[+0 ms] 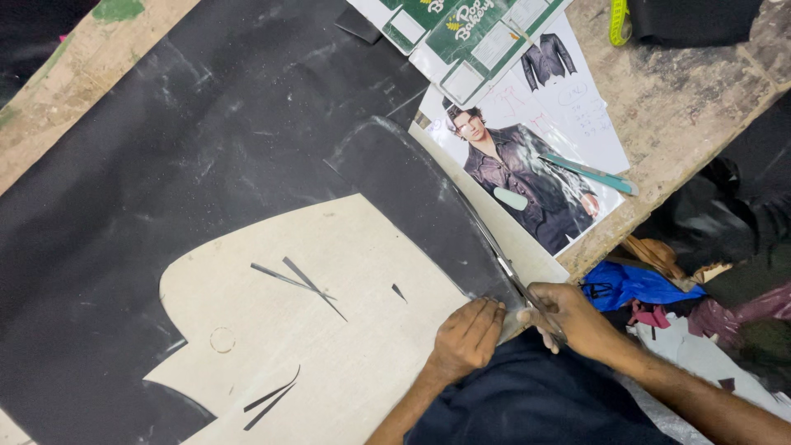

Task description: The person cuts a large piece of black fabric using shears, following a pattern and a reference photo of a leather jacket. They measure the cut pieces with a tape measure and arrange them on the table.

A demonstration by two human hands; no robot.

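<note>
Black sheet material (206, 148) covers most of the worn wooden bench (692, 99), lying diagonally from the far edge toward the near edge. A beige card pattern piece (329, 330), with narrow slits and a small drawn circle, lies flat on the black material at the near side. White chalk lines trace a rounded outline on the black surface just beyond the pattern's far right edge.

The left hand (468, 336) presses palm down, fingers closed together, on the pattern's right edge where it meets the black material; it grasps nothing. The right hand (573, 317) is clenched around the handles of long metal scissors (494, 247). The blades extend away from the person along the right cut edge of the black material, beside a pale strip of card.

To the right of the blades, near the bench's right edge, lies a printed photograph sheet (527, 165) showing a dark jacket. A teal-handled tool (589, 173) and a small pale oval chalk piece (511, 199) rest on it. Green and white cartons (461, 33) overlap the sheet at the far edge. A yellow tape measure (618, 21) lies at the far right corner.

Room is widest to the left, across the black material. Beyond the bench's right edge, blue and dark cloth scraps (634, 284) lie below.
</note>
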